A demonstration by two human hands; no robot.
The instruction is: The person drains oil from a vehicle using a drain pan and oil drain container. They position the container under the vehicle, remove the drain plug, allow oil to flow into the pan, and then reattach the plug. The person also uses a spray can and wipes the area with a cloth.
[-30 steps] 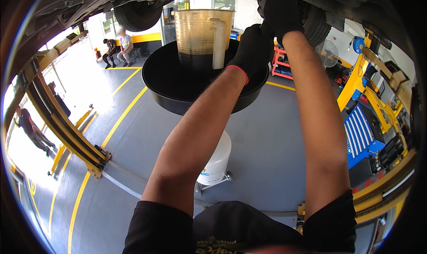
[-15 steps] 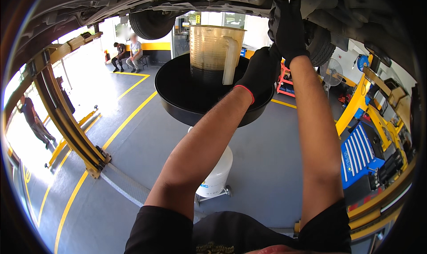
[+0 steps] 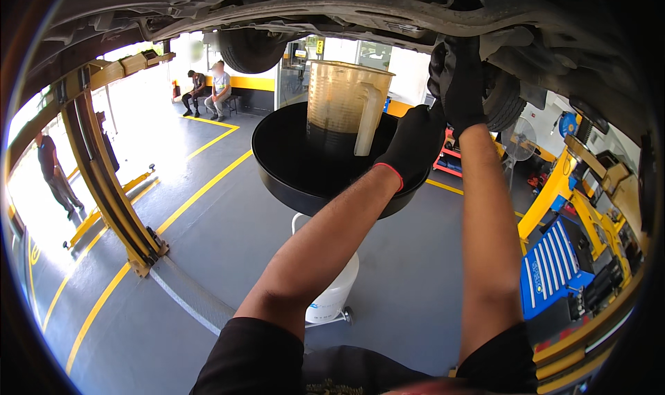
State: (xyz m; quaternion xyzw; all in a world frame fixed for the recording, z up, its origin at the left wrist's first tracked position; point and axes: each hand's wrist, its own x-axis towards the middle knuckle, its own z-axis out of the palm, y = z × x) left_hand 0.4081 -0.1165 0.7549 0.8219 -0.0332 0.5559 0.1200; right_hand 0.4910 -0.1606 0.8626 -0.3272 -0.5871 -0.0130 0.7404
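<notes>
Beneath the underside of a raised vehicle (image 3: 305, 18), both black-gloved hands were held up close together, to the right of a large jug (image 3: 339, 97). The right hand (image 3: 460, 83) was lifted higher, close under the vehicle, with its fingers curled; whether anything was gripped in it could not be told. The left hand (image 3: 415, 142) was placed just below and to the left, its cuff edged in red; its fingers were hidden, so neither how far they were closed nor what was held could be made out.

The translucent, yellowed jug was stood upright inside a wide black pan (image 3: 291, 195), its handle (image 3: 366, 125) turned toward the left hand and its lower part darkened. The pan's near rim was partly covered by the left forearm (image 3: 318, 243), by which a white tank (image 3: 336, 294) below was also half hidden.

Behind the right hand, a tyre (image 3: 504, 108) and a fan (image 3: 519, 144) were seen. A blue tool chest (image 3: 549, 267) was placed at the right; two seated people (image 3: 208, 94) were seen at the far left.
</notes>
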